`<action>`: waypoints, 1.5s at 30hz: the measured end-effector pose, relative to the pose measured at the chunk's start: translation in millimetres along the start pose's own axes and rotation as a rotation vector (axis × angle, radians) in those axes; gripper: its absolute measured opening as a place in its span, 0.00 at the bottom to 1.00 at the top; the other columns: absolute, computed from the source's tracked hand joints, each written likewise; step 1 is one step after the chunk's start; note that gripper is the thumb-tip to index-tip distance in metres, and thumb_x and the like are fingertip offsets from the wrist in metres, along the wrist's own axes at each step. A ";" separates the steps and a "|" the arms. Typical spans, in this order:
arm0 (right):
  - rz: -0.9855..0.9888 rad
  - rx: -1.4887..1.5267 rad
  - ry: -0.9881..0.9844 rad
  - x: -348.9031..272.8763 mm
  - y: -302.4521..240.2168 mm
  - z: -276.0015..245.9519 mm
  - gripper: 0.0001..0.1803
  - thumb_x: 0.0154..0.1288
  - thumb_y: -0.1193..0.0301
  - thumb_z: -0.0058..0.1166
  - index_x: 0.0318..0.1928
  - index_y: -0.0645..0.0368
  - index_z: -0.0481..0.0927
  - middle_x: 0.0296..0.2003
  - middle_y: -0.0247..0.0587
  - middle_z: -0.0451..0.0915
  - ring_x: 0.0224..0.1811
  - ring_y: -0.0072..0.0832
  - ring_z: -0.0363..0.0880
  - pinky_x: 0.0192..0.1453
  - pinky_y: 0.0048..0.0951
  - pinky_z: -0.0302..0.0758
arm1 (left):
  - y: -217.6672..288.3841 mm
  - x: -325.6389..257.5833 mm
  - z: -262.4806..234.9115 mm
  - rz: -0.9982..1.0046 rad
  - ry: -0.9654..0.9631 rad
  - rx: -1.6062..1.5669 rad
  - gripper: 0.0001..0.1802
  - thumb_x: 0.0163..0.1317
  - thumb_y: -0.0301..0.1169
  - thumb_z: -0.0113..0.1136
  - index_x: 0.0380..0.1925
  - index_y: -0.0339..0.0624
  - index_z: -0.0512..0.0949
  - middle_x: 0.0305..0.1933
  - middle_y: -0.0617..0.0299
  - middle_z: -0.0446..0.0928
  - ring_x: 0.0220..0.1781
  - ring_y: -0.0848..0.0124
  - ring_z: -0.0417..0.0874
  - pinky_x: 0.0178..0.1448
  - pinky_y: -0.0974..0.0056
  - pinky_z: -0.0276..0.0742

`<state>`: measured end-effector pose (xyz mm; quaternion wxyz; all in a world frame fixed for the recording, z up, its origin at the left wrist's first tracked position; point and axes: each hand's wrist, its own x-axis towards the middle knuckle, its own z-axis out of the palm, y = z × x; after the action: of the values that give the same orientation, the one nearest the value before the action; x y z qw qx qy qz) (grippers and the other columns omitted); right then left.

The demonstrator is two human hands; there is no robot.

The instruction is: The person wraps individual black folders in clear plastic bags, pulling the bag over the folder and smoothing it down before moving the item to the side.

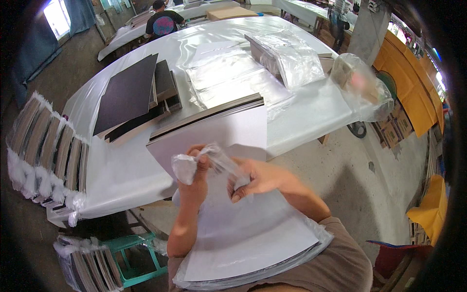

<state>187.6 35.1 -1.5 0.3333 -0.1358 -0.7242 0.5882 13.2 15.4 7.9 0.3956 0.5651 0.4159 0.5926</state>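
Stacks (48, 146) of boards wrapped in clear plastic stand in a row at the left edge of the table (131, 180), by its near left corner. Below that corner are another wrapped stack (92, 267) and a green stool (141, 258); whether the one rests on the other I cannot tell. Black boards (127, 95) lie in a loose pile toward the left edge, and a person (164, 23) in a dark shirt sits beyond the far edge. The left hand (194, 170) is curled closed around one end of a bunched strip of plastic (217, 158), in front of a thick pile of white boards (219, 129) leaning at the near edge. Clear sleeves (226, 75) are spread flat near the middle of the table. A white-topped bundle (253, 238) in clear plastic lies across the person's lap, just off the near edge, under both hands. The right hand (253, 177), slightly blurred, pinches the other end of the strip between thumb and bent fingers. Farther right, a plastic-covered pile (289, 58) sits toward the far edge, and a clear bag (362, 87) bulges over the right edge.
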 end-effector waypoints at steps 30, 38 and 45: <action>0.122 0.250 0.130 -59.2 -27.4 -0.8 0.27 0.41 0.69 0.63 0.45 0.62 0.72 0.42 0.42 0.74 0.43 0.27 0.71 0.40 0.26 0.70 | -44.0 -29.5 -145.3 -0.247 -0.027 -0.422 0.29 0.33 0.25 0.61 0.42 0.42 0.65 0.44 0.60 0.68 0.36 0.75 0.71 0.35 0.72 0.69; 0.041 -0.511 0.779 -15.4 -26.9 -20.5 0.31 0.40 0.85 0.52 0.51 0.57 0.68 0.40 0.40 0.69 0.40 0.27 0.69 0.38 0.25 0.71 | 3.5 -8.6 -137.8 -0.075 0.145 -0.339 0.31 0.26 0.17 0.64 0.36 0.45 0.66 0.37 0.66 0.67 0.34 0.76 0.69 0.34 0.75 0.67; 0.204 -1.200 0.893 1.1 -18.4 -30.7 0.44 0.33 0.88 0.49 0.59 0.50 0.61 0.34 0.47 0.61 0.33 0.40 0.65 0.31 0.31 0.70 | -2.5 19.8 -95.4 0.456 0.357 0.924 0.20 0.31 0.10 0.52 0.31 0.33 0.72 0.35 0.59 0.67 0.42 0.67 0.72 0.39 0.68 0.71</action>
<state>210.2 54.1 18.8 0.4081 -0.5858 -0.7001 0.0096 -83.1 30.5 10.9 -0.1094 0.6466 0.5607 0.5055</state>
